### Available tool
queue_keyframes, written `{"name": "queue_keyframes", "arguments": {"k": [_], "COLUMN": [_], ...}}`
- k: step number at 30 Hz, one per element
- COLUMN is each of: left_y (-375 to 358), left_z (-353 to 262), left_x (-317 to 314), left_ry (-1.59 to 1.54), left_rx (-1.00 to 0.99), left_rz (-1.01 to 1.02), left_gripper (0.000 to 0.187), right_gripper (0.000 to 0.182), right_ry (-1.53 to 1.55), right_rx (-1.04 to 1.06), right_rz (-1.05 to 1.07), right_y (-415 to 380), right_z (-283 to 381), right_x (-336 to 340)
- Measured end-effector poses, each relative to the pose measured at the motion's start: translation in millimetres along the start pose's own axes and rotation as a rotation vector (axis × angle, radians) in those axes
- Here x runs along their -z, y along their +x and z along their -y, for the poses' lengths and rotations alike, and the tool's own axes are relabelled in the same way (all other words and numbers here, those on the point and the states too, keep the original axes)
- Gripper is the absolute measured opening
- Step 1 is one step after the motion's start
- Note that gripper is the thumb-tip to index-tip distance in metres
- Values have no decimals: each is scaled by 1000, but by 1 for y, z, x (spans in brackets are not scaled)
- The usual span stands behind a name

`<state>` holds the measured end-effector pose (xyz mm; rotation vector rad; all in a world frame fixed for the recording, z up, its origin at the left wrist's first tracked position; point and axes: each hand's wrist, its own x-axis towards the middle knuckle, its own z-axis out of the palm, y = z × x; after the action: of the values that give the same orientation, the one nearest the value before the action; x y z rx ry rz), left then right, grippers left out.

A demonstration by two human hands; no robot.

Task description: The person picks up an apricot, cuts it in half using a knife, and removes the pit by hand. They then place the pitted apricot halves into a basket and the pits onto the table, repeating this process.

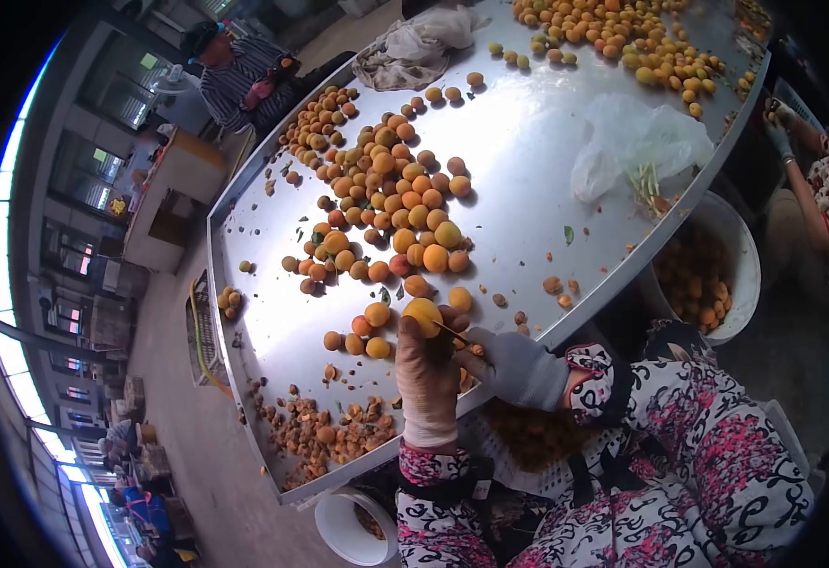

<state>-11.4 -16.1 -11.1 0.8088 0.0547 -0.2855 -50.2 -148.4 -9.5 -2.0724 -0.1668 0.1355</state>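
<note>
My left hand, in a pale glove, holds a yellow apricot up over the near edge of the metal table. My right hand, in a grey glove, is closed on a thin pointed tool. Its tip meets or nearly meets the right side of the apricot; whether it has cut in cannot be made out. Just beyond my hands, loose apricots spread across the table. Left of my left hand lies a heap of split apricot halves and scraps.
The table's raised rim runs along the near side. A white bucket of fruit stands right, another white bucket below left, a crate at my lap. Plastic bags lie on the table. A co-worker's gloved hand is at right; another person sits far left.
</note>
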Motion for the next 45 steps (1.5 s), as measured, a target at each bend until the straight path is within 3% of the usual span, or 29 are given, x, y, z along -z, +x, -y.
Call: {"name": "queue_keyframes", "arguments": {"k": [6,10,12,16,18,21,22,24,28,30,32,34,35,36,38,40,45], "left_y": [-1,-2,0,0,-9,-9,-8,-2,-7,-8,-9,-5,-2,-2,-4,1,5], "left_z": [-12,-1,-3,-20,-23,-15,-3,9,-5,-15,-13,-8,7,7,6,4,-7], "left_x": [-15,-15,-14,-15,-27,-22,-17,-8,-22,-31,-37,-24,-25,-26,-29,-22,-15], "left_ry": [168,-215,-181,522,633,560,228,-124,114,640,638,374,152,151,-111,-83,273], "left_rx": [-54,117,117,-153,-186,-124,-72,43,-12,-232,-278,-141,-141,-144,78,119,-87], "left_rz": [3,24,-44,31,13,-51,5,0,-16,-116,-114,-87,-170,-173,-110,-173,-167], "left_gripper": [57,53,53,40,39,46,43,42,43,45,44,44,44,44,51,55,45], "right_gripper": [41,39,39,42,44,42,42,41,41,41,41,42,43,45,47,43,39], "right_ry": [29,-107,-12,-47,-9,75,111,74,55,47,54,51,61,69,-14,46,-43], "right_rx": [7,-40,-10,46,66,76,89,38,18,6,44,-13,7,30,7,31,-24], "right_rz": [18,4,-20,39,109,56,9,24,41,74,77,92,-5,-102,-70,-133,-44], "right_y": [5,3,6,18,17,11,9,7,11,11,10,5,3,3,4,5,9], "right_z": [7,6,1,-10,-5,-2,1,2,-2,-2,0,3,3,1,-4,-2,-1], "right_x": [12,5,6,28,37,27,24,20,24,28,29,18,10,5,-2,0,9]}}
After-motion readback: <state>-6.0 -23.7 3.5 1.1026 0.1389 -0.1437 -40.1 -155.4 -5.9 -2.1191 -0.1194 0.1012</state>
